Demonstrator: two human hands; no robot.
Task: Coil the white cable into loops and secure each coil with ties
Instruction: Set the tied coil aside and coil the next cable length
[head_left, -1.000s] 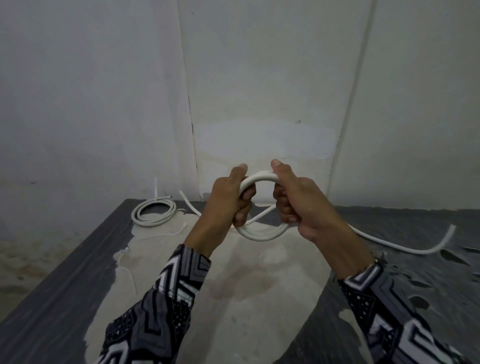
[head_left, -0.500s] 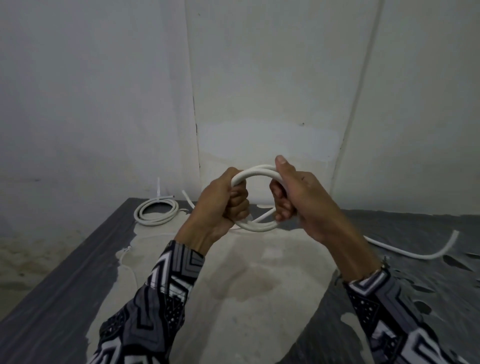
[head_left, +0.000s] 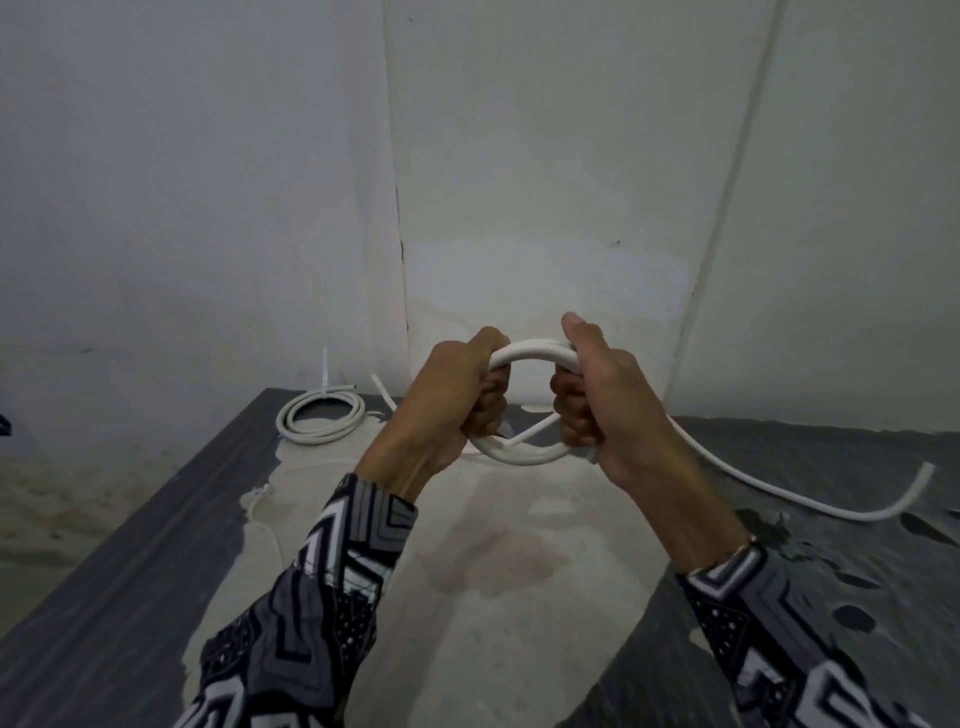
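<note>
A small coil of white cable (head_left: 524, 454) hangs in the air between my two hands, over the worn surface. My left hand (head_left: 457, 405) grips the coil's left side, fingers curled through the loop. My right hand (head_left: 597, 400) grips its right side with the thumb on top. The cable's loose tail (head_left: 810, 501) runs from under my right hand out to the right and ends curled upward. A thin white strand (head_left: 532, 431) crosses inside the loop. A second white coil (head_left: 320, 415), with a tie sticking up, lies at the far left.
The surface (head_left: 130, 545) is dark grey with a large pale worn patch in the middle. White walls meet in a corner straight ahead. A thin white string (head_left: 262, 512) lies on the patch left of my left sleeve. A short cable piece (head_left: 382, 389) lies beside the far coil.
Both hands stayed on the coil and drew slightly closer together, tightening the loop. The tail at right shifted a little.
</note>
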